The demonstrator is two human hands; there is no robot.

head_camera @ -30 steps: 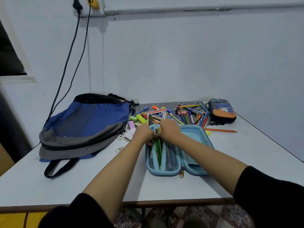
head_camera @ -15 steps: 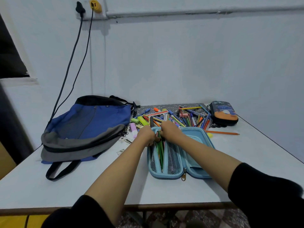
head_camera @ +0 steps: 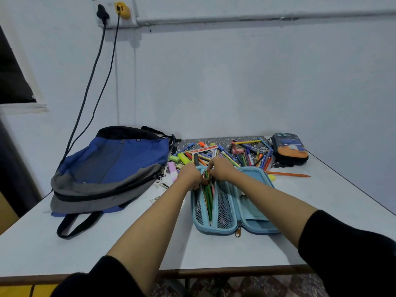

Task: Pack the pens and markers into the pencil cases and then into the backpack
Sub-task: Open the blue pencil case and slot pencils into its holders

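A light blue pencil case [head_camera: 252,213] lies open in front of me, with a bundle of coloured pencils [head_camera: 209,197] standing in its left mesh pocket. My left hand [head_camera: 189,174] and my right hand [head_camera: 221,168] are both closed on the far ends of those pencils at the case's far left corner. Behind the case lies a loose heap of pens and markers [head_camera: 231,154]. A dark pencil case with an orange picture [head_camera: 289,147] sits zipped at the back right. The blue and grey backpack [head_camera: 107,168] lies flat on the left.
The white table [head_camera: 64,249] meets the wall at the back, and its front edge is close to me. An orange pencil [head_camera: 287,174] lies alone to the right of the blue case. Two black cables [head_camera: 92,78] hang from wall sockets down behind the backpack.
Both hands stay on the pencils in the left pocket, with only small shifts of the fingers. The view has tilted up a little.
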